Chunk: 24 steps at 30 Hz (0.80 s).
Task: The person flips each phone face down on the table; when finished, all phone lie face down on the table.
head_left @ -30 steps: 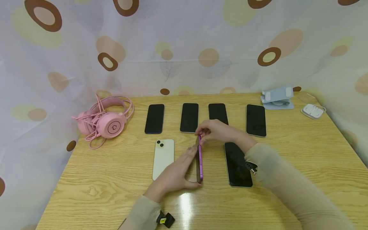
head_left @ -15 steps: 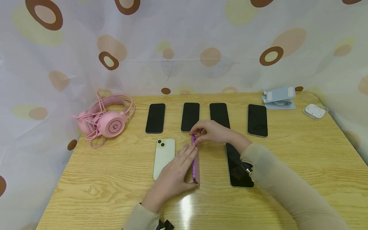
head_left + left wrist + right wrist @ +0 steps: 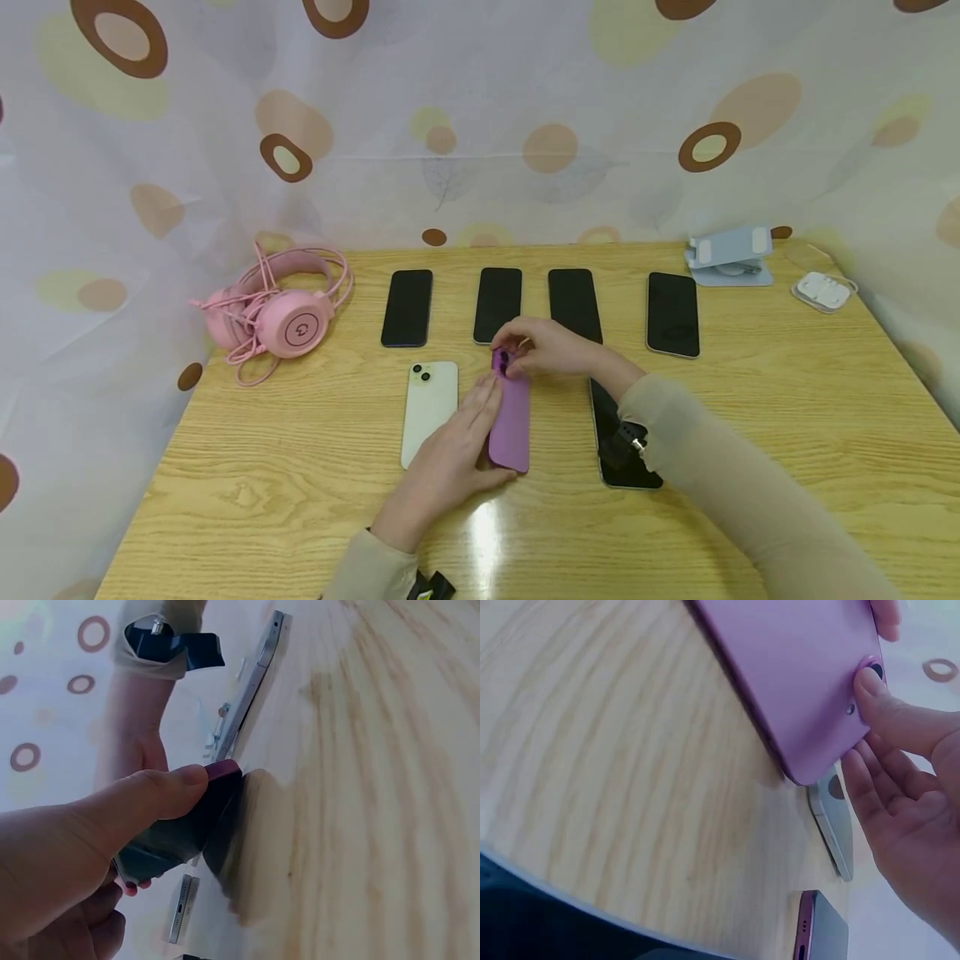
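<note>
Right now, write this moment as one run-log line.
left hand: grips purple smartphone | right hand: pinches its camera end | purple smartphone: tilted, camera side up | white dual-camera smartphone: camera side up

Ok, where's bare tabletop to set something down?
Bare: left of the white phone, nearer than the pink headphones; and right of the right sleeve, nearer than the white earphones. Crowded: around the purple phone, where both hands are, with black phones beyond.

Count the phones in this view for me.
7. Back row, left to right: first phone, second phone, third phone, fourth phone. Front, likewise: white phone, purple phone held by left hand and right hand, black phone partly hidden by right sleeve. Others could be hidden.
</note>
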Each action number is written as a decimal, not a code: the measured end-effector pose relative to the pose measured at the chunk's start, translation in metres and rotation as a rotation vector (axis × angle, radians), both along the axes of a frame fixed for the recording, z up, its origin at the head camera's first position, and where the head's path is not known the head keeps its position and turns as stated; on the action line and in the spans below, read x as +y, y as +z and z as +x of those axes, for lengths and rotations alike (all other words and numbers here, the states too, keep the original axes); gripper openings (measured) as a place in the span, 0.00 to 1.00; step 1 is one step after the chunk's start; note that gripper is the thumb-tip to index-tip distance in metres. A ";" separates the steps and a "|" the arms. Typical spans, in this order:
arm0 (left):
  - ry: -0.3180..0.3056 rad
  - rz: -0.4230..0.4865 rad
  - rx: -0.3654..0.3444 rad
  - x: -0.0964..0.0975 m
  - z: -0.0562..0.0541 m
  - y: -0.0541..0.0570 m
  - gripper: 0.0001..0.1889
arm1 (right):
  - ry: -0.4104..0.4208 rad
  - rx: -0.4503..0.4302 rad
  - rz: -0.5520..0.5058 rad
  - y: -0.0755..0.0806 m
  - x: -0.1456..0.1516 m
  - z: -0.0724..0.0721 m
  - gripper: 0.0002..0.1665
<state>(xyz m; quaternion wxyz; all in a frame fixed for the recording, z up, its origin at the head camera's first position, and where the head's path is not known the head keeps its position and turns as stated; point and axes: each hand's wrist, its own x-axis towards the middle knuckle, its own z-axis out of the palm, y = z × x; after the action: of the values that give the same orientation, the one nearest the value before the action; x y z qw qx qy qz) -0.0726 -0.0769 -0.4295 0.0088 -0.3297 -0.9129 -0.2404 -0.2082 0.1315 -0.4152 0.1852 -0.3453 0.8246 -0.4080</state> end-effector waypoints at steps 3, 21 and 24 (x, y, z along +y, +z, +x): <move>0.034 -0.008 -0.037 0.000 0.001 -0.001 0.58 | 0.011 0.052 0.040 -0.002 -0.004 0.000 0.21; 0.061 -0.123 -0.113 0.014 -0.005 -0.007 0.51 | 0.077 0.199 0.231 -0.005 -0.017 -0.001 0.17; 0.046 -0.124 -0.125 0.014 -0.006 -0.008 0.49 | 0.071 0.191 0.241 -0.006 -0.017 0.000 0.17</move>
<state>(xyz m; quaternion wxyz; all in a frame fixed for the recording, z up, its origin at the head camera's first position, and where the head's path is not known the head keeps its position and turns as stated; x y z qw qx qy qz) -0.0790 -0.0626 -0.4374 -0.0632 -0.2928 -0.9322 -0.2033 -0.2087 0.1145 -0.4210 0.1603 -0.3868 0.8687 -0.2648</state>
